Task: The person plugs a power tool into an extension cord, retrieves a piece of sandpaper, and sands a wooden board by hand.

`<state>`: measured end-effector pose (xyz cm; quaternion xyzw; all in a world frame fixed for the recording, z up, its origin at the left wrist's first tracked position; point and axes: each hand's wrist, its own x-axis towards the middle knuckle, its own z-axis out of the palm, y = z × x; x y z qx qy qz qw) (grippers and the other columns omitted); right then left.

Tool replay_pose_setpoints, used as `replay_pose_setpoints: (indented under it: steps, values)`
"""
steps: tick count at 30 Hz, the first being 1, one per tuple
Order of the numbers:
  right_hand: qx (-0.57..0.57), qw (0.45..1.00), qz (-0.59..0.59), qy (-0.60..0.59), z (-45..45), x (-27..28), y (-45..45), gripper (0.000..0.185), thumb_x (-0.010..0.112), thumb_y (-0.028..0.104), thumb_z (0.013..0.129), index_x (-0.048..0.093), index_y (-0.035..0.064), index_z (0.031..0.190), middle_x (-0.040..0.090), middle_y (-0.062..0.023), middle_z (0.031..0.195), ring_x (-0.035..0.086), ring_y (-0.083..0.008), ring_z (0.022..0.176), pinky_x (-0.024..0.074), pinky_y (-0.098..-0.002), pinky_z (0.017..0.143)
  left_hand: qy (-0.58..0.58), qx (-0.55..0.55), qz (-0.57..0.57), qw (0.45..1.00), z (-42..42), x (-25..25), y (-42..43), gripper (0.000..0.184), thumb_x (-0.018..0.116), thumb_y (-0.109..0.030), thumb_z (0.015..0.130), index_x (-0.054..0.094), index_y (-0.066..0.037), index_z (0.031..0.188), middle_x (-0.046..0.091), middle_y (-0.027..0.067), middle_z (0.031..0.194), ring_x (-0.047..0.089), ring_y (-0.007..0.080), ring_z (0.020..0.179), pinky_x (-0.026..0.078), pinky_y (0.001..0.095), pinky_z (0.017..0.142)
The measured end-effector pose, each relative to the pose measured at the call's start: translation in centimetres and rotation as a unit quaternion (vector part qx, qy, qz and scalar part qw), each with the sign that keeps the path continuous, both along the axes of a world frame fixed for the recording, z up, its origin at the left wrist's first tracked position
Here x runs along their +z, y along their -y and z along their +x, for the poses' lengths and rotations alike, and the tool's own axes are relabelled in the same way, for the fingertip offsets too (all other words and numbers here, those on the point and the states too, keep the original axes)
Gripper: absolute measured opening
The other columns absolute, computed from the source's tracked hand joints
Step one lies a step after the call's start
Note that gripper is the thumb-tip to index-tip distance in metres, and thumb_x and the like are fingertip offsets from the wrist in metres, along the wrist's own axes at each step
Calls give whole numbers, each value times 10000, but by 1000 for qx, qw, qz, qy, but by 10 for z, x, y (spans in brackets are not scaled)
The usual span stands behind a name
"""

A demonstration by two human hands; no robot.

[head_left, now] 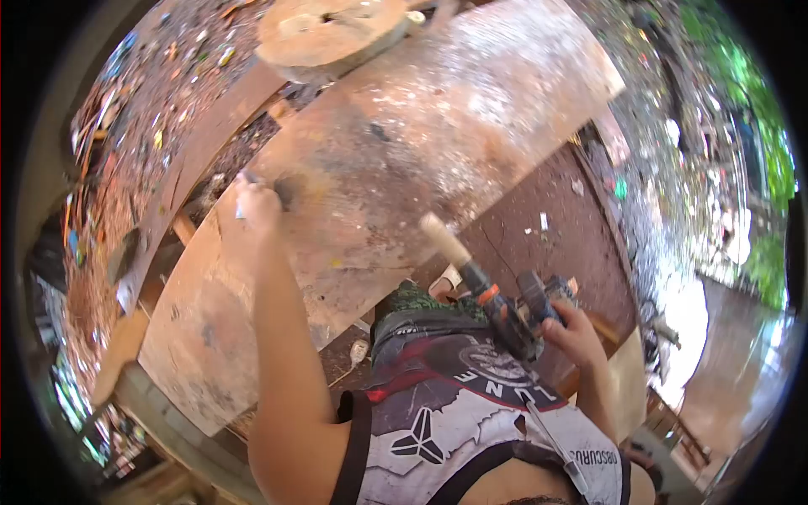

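Observation:
My right hand (576,335) grips a dark cordless drill (502,313) with orange parts, held close to my body. A pale, round wooden piece (446,238) sticks out from the front of the drill, pointing up and left over the edge of the worktable (337,244). My left hand (258,206) is closed above the left part of the table. Something small and whitish-blue shows at its fingers, too blurred to name. Dark stains and pale dust mark the tabletop near it.
A thick round wooden slab (332,34) lies at the table's far edge. A long board (198,156) runs along the left side. Brown ground (555,219) with scraps lies right of the table. A light bulb-like object (359,350) with a cord is near my clothes.

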<state>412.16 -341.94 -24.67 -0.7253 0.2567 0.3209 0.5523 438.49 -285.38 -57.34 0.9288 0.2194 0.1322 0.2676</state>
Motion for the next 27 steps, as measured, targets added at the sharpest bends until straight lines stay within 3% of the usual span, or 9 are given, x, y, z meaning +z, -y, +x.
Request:
replay_pose_setpoints:
  steps: [2,3,4,8,10,18,22,26,27]
  values:
    - [-47,999,-5,-10,-15,3,4,545,697,495,884,625,-13,1067,584,16,795,525,-64,688,408,-235,605,76,-243,357,899,-28,-6,87,460,482,-22,825,507,146,1252,593,294,1178,567,468,1113,447,502,979]
    - [-62,998,-5,-6,-27,3,9,545,697,495,884,625,-13,1067,584,16,795,525,-64,688,408,-235,605,-38,-209,35,977,-54,64,161,507,501,-11,818,475,175,1289,559,327,1255,528,464,1196,404,484,1048]
    - [-79,997,-8,8,-39,3,17,474,671,448,904,625,-6,1032,575,14,786,518,-76,675,408,-245,600,46,-285,78,954,-81,58,200,518,527,-36,825,486,159,1303,503,335,1347,502,455,1242,367,491,1095]
    - [-160,987,11,22,-85,6,30,428,650,440,915,604,15,921,553,12,738,508,-89,666,395,-255,591,-43,-442,25,895,-192,85,303,530,575,-103,830,520,117,1309,482,215,1436,438,406,1344,312,510,1148]
    - [-192,981,36,17,-108,-4,37,441,653,455,911,604,16,909,549,8,723,509,-87,667,394,-253,592,-36,-589,45,806,-224,69,310,538,564,-103,838,509,89,1338,482,156,1461,438,361,1361,303,489,1159]
    - [-199,978,68,17,-182,-34,36,456,685,465,889,628,17,948,558,11,767,502,-84,653,407,-266,583,-53,-599,122,789,-106,73,364,338,559,-98,848,678,61,1122,463,143,1490,430,317,1387,338,472,1143]
    - [-207,977,39,20,-213,-42,34,528,709,461,876,653,-26,1074,581,-1,812,537,-92,760,451,-271,673,-41,-603,110,789,-184,63,331,362,544,-86,842,664,83,1139,466,179,1480,449,345,1365,352,488,1127]
    - [-169,985,28,-2,-209,-27,19,565,718,447,874,647,-39,1153,595,-13,838,544,-95,829,459,-272,728,-4,-568,93,817,-107,67,386,370,537,-76,838,650,97,1144,453,202,1483,435,354,1376,343,485,1138]
    - [-202,979,29,1,-207,-26,11,555,725,483,864,636,-12,1098,560,15,800,506,-76,737,402,-253,640,-22,-585,117,802,-98,69,391,388,526,-62,843,621,104,1180,451,209,1481,432,365,1374,340,481,1144]
